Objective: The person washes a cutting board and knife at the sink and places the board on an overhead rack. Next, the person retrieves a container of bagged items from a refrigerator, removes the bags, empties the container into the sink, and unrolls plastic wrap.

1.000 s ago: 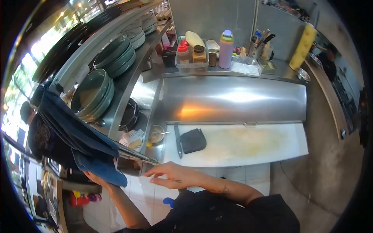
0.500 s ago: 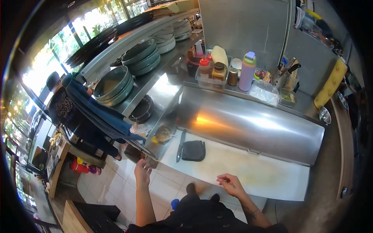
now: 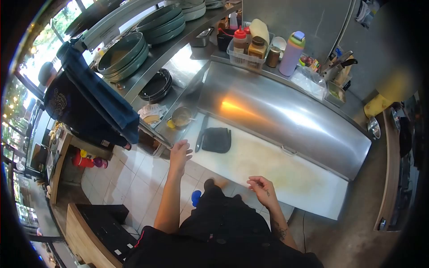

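My left hand (image 3: pixel 180 155) hovers by the left front edge of the white cutting board (image 3: pixel 277 176), its fingers apart and loosely bent, with nothing in them. Over the board's front edge is my right hand (image 3: pixel 262 187), fingers slightly curled and holding nothing visible. A dark grey folded cloth (image 3: pixel 216 140) lies on the board, closest to my left hand. Beside the cloth's left side rests a knife (image 3: pixel 201 134) with a dark handle. Behind the board stands a closed curved steel cover (image 3: pixel 286 116) with a small handle.
A small bowl (image 3: pixel 182 116) with a spoon sits left of the board. Stacked green-grey bowls (image 3: pixel 123 56) fill the shelf. Sauce bottles (image 3: pixel 240 41), a lilac bottle (image 3: pixel 292 53) and knives (image 3: pixel 342 64) stand behind the cover. A co-worker (image 3: pixel 71 102) stands at left, near a hanging blue towel (image 3: pixel 100 89).
The view has tilted and I am closer to the board. My left hand has moved up and right toward the board's edge. My right hand has risen slightly, still without an object.
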Motion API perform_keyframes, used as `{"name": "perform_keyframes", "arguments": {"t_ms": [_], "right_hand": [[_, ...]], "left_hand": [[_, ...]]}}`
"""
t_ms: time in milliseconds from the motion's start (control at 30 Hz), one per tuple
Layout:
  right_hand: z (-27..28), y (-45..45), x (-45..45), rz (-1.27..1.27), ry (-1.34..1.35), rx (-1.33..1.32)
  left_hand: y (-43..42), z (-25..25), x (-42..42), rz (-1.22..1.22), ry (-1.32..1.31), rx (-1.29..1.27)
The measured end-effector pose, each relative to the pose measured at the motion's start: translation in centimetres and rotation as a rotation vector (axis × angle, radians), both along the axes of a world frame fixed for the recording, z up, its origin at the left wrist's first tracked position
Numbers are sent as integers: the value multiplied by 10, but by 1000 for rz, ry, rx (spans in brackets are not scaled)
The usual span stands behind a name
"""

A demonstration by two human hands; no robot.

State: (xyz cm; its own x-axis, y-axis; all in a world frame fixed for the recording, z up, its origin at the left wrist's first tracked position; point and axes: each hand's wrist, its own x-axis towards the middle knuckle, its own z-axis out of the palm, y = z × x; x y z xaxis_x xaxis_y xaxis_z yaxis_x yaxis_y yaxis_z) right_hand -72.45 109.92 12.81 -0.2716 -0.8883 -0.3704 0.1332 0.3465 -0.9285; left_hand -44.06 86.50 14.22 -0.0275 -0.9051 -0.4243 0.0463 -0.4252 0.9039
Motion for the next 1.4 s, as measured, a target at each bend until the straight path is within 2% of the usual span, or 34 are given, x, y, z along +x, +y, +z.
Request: {"name": "perform_keyframes", "arguments": {"t_ms": [300,367,433,500,567,633,733,900,967,1033,1067,1133,1200,1267,1300,1333,1400], "right_hand": [[-21,-12,9,59,-29,36],[-24,-19,12,81,-45,33],[-25,-30,13,96,-57,36],[-25,-40,17,120,17,10],[-14,-49,21,94,72,20],[-8,-63,22,60,140,23],[-3,-70,28,-62,222,-8],[9,-77,42,-238,124,43],[11,-77,42,-258,51,55],[15,-80,37,-238,14,40],[17,-82,35,-216,-30,36],[18,-92,25,-204,-128,32],[13,-107,12,-168,-281,8],[7,-125,4,-117,-388,-13],[10,-136,4,-98,-440,-12],[14,-144,9,-88,-546,-42],[4,-147,13,-85,-666,-51]], "left_hand": [[14,-10,44,54,-201,-19],[-5,-3,42,-90,-472,-171],[-51,-11,29,-121,-785,-576],[-100,18,-4,-113,-848,-580],[-151,55,-46,-35,-915,-409],[-229,48,-68,-3,-1088,-355],[-305,41,-83,7,-1059,-245],[-320,25,-95,22,-1029,-251],[-310,31,-95,33,-1010,-226],[-283,55,-88,-216,-723,-122],[-272,47,-85,-202,-718,-128],[-240,17,-84,-383,-1184,-774],[-190,10,-87,-328,-771,-671],[-103,33,-92,-348,-394,-424],[-56,42,-96,-336,-356,-404],[-19,37,-94,-427,-410,-521],[45,40,-88,-670,-403,-448]]}}
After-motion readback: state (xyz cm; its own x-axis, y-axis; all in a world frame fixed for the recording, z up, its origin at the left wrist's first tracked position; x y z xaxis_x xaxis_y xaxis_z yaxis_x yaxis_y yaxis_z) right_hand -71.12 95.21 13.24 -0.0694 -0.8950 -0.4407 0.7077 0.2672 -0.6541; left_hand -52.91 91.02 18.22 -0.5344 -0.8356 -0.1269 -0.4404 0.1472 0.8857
